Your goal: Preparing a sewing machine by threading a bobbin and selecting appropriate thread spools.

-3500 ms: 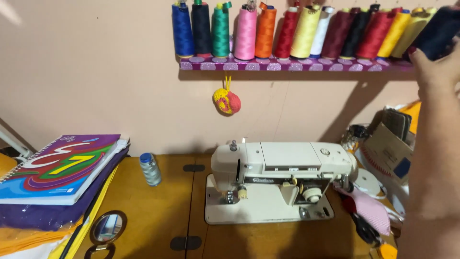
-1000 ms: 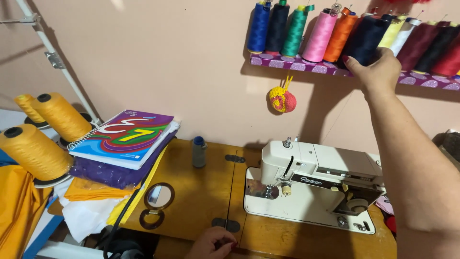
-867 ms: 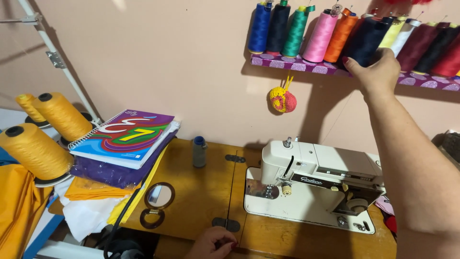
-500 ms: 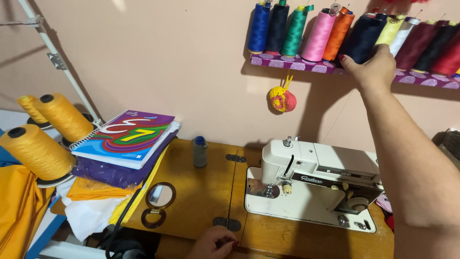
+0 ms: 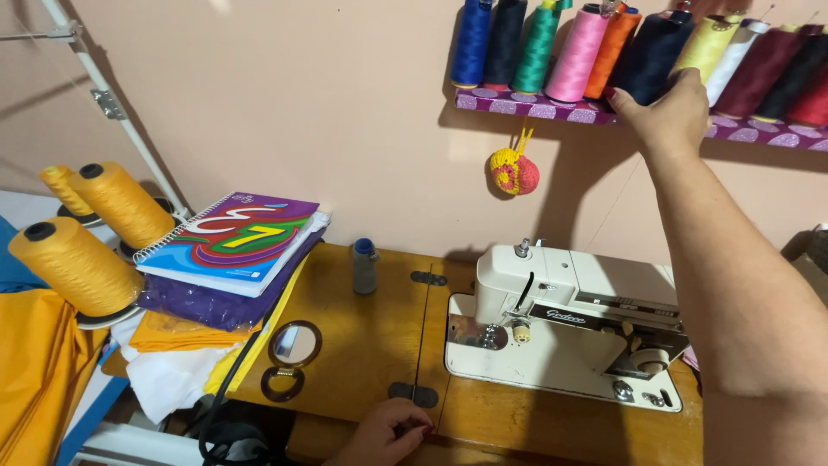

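"Reaching up high, the right hand point(image 5: 668, 108) has its fingers on a big dark blue thread cone point(image 5: 649, 56). See it?"

"Yes. It is fat and tilted, on the purple shelf point(image 5: 535, 105), between an orange cone point(image 5: 611, 52) and a yellow cone point(image 5: 703, 47). Is the hand gripping it?"

"It wraps the bottom of it. The left hand point(image 5: 388, 431) is curled on the front edge of the wooden table point(image 5: 362, 345), holding nothing I can see, near the white sewing machine point(image 5: 569, 324)."
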